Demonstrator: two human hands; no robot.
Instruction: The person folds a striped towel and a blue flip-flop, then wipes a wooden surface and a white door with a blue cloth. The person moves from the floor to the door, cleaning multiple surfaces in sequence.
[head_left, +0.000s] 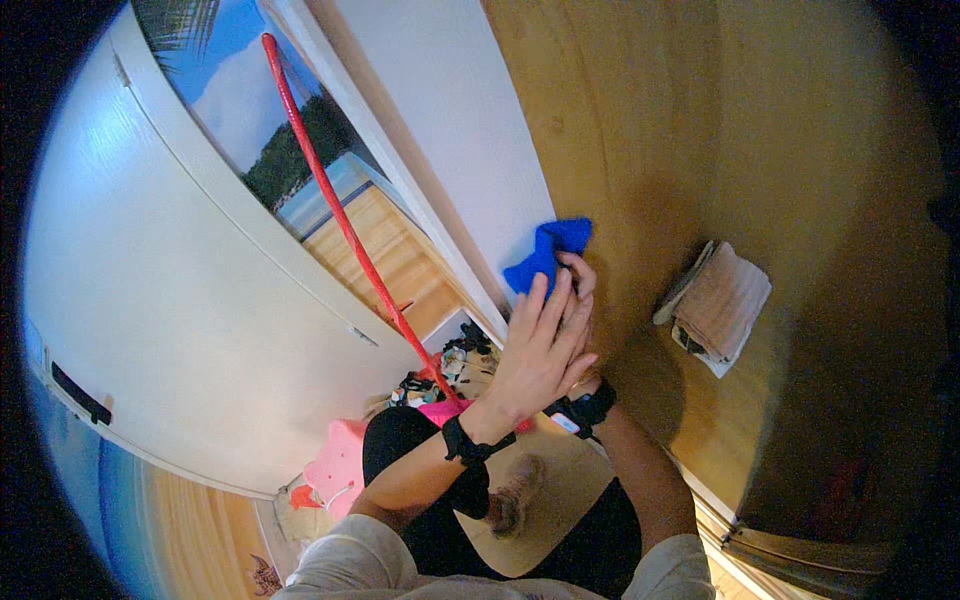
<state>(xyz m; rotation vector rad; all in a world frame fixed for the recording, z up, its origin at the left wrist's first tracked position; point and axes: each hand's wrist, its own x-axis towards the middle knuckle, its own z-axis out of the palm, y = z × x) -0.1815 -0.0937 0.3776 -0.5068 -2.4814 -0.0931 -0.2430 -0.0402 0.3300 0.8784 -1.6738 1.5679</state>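
A crumpled blue cloth (551, 251) lies against the border of a white panel and a brown wood-toned surface. Beside it, my right hand (582, 281) is mostly hidden, with a curled finger showing at the cloth's lower edge; it appears to grip the cloth. My left hand (541, 349) crosses in front of the right, its fingers extended and slightly apart, its fingertips close to the cloth. Nothing shows in the left hand. Black bands circle both wrists, and a device with a lit screen (565, 423) sits by the right one.
Folded towels (724, 304) rest on the wood-toned surface (637, 112) at right. A red-handled broom (337, 214) leans across a beach mural, its pink head (442, 411) near scattered debris (457, 360). A white door (172, 285) and a pink item (337, 457) are at left.
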